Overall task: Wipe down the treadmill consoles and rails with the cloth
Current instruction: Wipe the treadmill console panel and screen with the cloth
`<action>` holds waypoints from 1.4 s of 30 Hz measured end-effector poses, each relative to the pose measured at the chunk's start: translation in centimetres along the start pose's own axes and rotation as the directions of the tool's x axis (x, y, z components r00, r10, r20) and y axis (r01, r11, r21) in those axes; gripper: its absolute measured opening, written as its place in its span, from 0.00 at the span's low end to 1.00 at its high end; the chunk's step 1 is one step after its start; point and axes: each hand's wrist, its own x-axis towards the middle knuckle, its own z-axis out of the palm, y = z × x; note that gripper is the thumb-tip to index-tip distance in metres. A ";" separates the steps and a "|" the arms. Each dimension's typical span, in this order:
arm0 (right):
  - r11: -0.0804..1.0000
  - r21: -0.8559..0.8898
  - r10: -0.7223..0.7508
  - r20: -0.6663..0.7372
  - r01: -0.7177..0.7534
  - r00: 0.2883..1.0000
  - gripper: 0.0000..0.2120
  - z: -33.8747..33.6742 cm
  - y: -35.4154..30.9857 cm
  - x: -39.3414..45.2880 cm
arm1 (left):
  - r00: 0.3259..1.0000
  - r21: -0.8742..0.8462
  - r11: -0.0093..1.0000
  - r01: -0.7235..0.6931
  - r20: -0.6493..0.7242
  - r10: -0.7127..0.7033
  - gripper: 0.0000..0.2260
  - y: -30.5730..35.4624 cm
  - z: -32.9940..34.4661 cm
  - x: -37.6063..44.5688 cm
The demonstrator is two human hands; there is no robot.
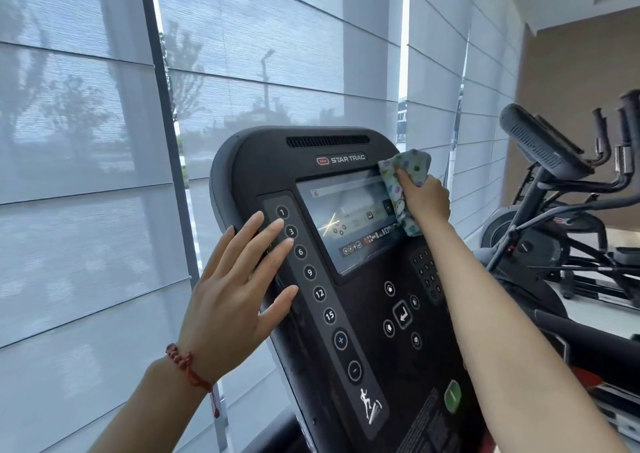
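Patterned cloth (405, 189) gripped in right hand (427, 198) against console (363, 314) screen (346, 217); left hand (235, 289), fingers straight, rests on console edge.

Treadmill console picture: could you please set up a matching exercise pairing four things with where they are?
Things:
1. cloth
2. left hand
3. green button
4. bracelet

Places:
A. low on the console, right side
B. on the left wrist
C. at the screen's right edge, gripped by the right hand
D. flat beside the numbered keys

Pairs: 1-C, 2-D, 3-A, 4-B
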 end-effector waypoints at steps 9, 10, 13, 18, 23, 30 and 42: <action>0.988 0.027 -0.157 0.092 0.155 0.983 0.22 0.2 -1.4 -6.5 | 0.998 -0.030 1.000 0.003 -0.061 -0.005 0.20 0.2 0.5 0.1; 0.984 0.046 -0.176 0.103 0.172 0.979 0.22 0.2 -2.0 -7.5 | 0.998 -0.032 0.999 0.004 -0.064 -0.006 0.20 0.2 0.5 0.1; 0.960 0.124 -0.269 0.153 0.252 0.951 0.20 0.7 -4.0 -10.9 | 0.997 -0.031 1.000 0.000 -0.078 -0.003 0.20 0.2 0.6 0.1; 0.925 0.150 -0.371 0.157 0.349 0.916 0.20 1.1 -5.1 -13.9 | 0.997 -0.026 1.000 -0.004 -0.076 0.002 0.20 0.1 0.6 0.0; 0.925 0.091 -0.378 0.107 0.369 0.920 0.22 0.8 -4.0 -11.8 | 0.997 -0.034 0.999 0.006 -0.078 -0.009 0.20 0.3 0.6 0.0; 0.972 0.022 -0.233 0.016 0.233 0.972 0.22 0.2 -0.1 -6.3 | 0.998 -0.028 1.000 0.013 -0.065 -0.015 0.21 0.3 0.5 -0.2; 0.998 -0.058 0.009 -0.023 -0.010 1.000 0.28 -1.0 2.0 -1.8 | 0.998 -0.004 1.000 0.006 -0.069 -0.006 0.20 0.3 0.5 -0.1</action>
